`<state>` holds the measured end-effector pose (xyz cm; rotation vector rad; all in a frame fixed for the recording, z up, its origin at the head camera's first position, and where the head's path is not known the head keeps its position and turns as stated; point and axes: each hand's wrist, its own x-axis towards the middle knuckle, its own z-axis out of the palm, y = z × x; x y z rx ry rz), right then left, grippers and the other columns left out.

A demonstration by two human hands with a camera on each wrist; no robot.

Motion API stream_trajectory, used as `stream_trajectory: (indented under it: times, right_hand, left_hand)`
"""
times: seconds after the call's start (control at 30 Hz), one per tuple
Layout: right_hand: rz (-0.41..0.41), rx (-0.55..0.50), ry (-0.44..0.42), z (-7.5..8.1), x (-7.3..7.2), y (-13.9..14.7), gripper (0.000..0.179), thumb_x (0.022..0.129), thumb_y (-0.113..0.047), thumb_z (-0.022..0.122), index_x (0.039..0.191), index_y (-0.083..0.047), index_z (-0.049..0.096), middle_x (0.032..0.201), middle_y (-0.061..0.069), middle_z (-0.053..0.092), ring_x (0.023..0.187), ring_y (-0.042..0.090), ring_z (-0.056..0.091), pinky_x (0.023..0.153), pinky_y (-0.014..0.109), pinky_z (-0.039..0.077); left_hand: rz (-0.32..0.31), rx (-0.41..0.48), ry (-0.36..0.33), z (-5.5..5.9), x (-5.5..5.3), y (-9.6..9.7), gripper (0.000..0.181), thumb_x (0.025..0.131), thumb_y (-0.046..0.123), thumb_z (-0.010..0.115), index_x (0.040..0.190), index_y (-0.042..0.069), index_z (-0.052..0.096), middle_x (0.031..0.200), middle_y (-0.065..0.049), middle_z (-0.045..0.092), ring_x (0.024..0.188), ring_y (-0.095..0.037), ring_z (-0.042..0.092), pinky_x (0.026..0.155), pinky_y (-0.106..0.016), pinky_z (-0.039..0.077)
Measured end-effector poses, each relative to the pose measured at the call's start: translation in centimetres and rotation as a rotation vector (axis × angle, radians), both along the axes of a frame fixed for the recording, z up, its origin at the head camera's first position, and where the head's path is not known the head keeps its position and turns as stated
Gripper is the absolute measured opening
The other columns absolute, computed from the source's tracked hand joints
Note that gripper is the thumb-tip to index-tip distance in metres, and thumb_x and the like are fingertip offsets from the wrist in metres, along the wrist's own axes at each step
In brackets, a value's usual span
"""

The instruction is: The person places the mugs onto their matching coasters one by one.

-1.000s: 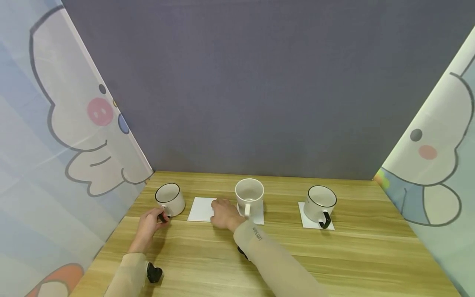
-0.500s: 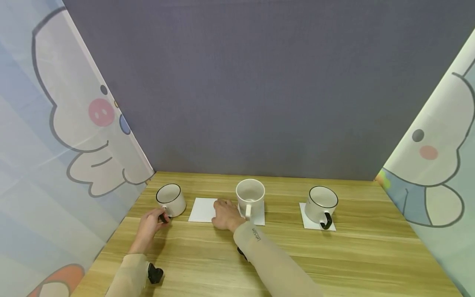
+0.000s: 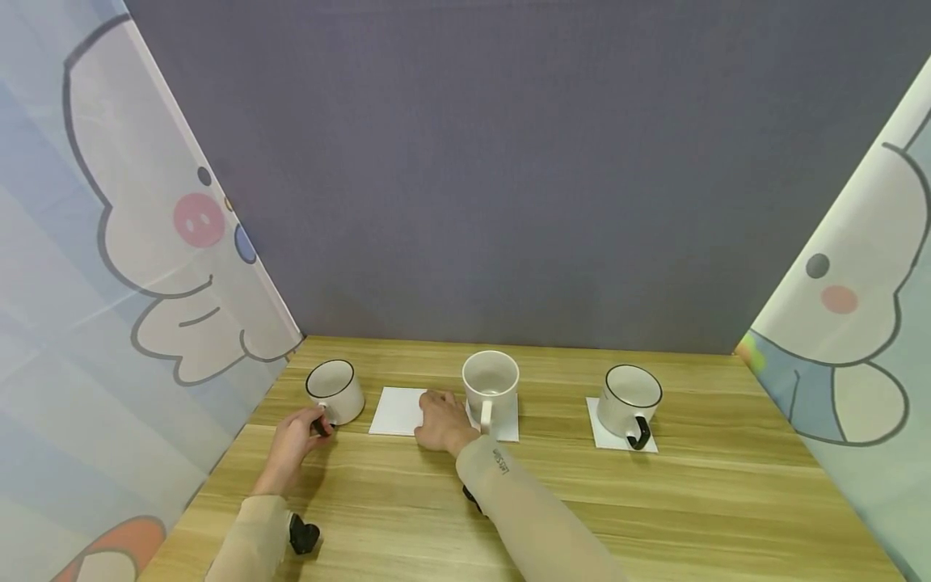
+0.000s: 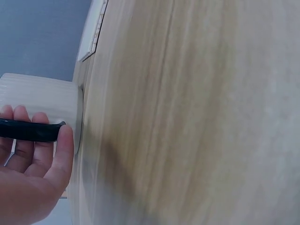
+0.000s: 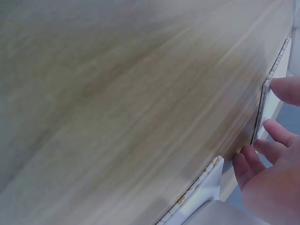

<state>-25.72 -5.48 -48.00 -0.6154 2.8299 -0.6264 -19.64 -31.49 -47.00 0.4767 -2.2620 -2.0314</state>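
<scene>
My left hand (image 3: 291,440) holds the black handle (image 4: 33,130) of a black-rimmed white mug (image 3: 342,404), which stands upright on the wood at the far left. Thumb and fingers wrap the handle. My right hand (image 3: 442,420) grips a thin white square coaster (image 5: 262,110), thumb at one corner and fingertips toward the other. The hand hides most of it in the head view. Against its left lies another white coaster (image 3: 396,411). Just right of the hand stands a plain white mug (image 3: 486,373) on its own coaster (image 3: 509,420).
Farther right, a black-rimmed white mug (image 3: 627,400) with a black handle sits on a white coaster (image 3: 609,439). The wooden table (image 3: 698,501) meets a grey backdrop (image 3: 465,178) behind. Cartoon-printed curtains (image 3: 167,323) flank both sides.
The whole scene shifts very slightly in the head view at first. Both hands keep practically the same places and holds; the mugs and coasters stay put.
</scene>
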Motion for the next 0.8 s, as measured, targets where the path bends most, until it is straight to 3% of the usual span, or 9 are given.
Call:
stream_trajectory:
  times: [0.33, 0.8]
  right_hand:
    - [-0.033, -0.049, 0.003, -0.43, -0.22, 0.22, 0.044, 0.082, -0.021, 0.068, 0.124, -0.012, 0.06, 0.125, -0.001, 0.063, 0.12, 0.024, 0.048, 0.101, 0.04, 0.041]
    - [-0.072, -0.07, -0.013, -0.55, -0.21, 0.06, 0.047, 0.08, -0.019, 0.067, 0.126, -0.015, 0.061, 0.129, -0.002, 0.063, 0.124, 0.024, 0.047, 0.106, 0.041, 0.038]
  left_hand:
    - [-0.013, 0.043, 0.003, 0.08, -0.06, 0.02, 0.03, 0.109, 0.022, 0.046, 0.098, -0.003, 0.06, 0.084, -0.002, 0.059, 0.082, -0.013, 0.059, 0.086, -0.037, 0.055]
    - [-0.027, 0.058, 0.014, 0.04, -0.05, -0.02, 0.028, 0.11, 0.017, 0.044, 0.103, -0.006, 0.059, 0.088, -0.002, 0.059, 0.084, -0.012, 0.059, 0.087, -0.036, 0.055]
